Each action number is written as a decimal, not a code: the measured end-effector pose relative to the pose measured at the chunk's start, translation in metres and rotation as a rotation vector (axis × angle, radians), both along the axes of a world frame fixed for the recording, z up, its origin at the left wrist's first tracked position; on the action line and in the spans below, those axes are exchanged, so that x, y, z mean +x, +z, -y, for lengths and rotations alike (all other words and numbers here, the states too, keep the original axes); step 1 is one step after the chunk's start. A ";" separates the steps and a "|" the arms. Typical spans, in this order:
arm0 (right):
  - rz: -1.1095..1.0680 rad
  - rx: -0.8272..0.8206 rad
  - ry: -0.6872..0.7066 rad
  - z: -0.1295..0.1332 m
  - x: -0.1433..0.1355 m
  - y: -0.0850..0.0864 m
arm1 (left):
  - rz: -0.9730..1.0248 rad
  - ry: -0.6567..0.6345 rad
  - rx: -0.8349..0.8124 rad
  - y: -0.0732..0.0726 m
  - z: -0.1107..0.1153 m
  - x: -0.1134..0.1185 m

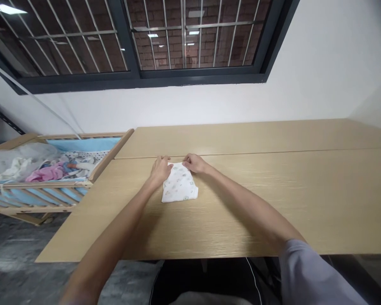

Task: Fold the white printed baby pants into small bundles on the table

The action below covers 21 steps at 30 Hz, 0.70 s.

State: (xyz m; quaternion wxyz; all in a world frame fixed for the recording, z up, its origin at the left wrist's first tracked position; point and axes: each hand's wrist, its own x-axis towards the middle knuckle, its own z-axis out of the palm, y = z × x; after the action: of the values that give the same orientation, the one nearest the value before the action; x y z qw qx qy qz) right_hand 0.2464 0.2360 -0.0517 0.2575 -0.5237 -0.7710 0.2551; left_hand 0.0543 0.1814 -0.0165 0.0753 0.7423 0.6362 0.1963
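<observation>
A small white baby garment (179,184) printed with little grey and green figures lies flat on the wooden table (260,190). Its far edge is narrower than its near edge. At its far left corner is my left hand (161,169), fingers curled, with the thumb on the cloth. My right hand (194,163) pinches the far right corner between thumb and bent fingers. Both hands rest low against the tabletop, and the fingertips are partly hidden behind the knuckles.
A wooden crib (109,159) with a blue lining stands left of the table, holding a pile of clothes (47,173) and a clear plastic bag (28,150). A seam crosses the table behind my hands. Beyond are a white wall (190,103) and a barred window (190,46).
</observation>
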 end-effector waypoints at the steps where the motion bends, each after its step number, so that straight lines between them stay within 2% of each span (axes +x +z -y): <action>1: -0.005 0.041 0.002 0.006 0.000 0.006 | -0.020 -0.016 0.027 0.004 0.016 0.002; 3: -0.014 0.163 0.071 0.023 -0.002 0.019 | -0.088 -0.070 0.090 0.004 0.056 0.006; 4: -0.008 0.223 0.151 0.034 -0.004 0.025 | -0.174 -0.112 0.140 0.000 0.079 0.010; 7: 0.075 0.297 0.500 0.073 -0.015 0.036 | -0.360 -0.102 0.260 -0.029 0.139 0.021; 9: 0.140 0.276 0.715 0.095 -0.024 0.031 | -0.417 -0.072 0.291 -0.054 0.163 0.028; 11: 0.179 0.247 0.854 0.108 -0.032 0.019 | -0.449 -0.055 0.293 -0.072 0.173 0.032; 14: 0.221 0.173 0.907 0.107 -0.037 -0.004 | -0.450 -0.043 0.269 -0.084 0.174 0.032; 17: 0.260 0.123 0.840 0.084 -0.036 -0.021 | -0.425 -0.037 0.257 -0.083 0.172 0.029; 21: 0.347 0.175 0.679 0.032 -0.028 -0.028 | -0.421 -0.033 0.255 -0.080 0.172 0.025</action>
State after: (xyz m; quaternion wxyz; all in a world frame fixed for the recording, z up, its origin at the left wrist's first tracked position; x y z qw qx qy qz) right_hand 0.2186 0.2036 -0.0800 0.0680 -0.2501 -0.9513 0.1667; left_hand 0.0797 0.0094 -0.0962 -0.1500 0.7805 0.5959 0.1150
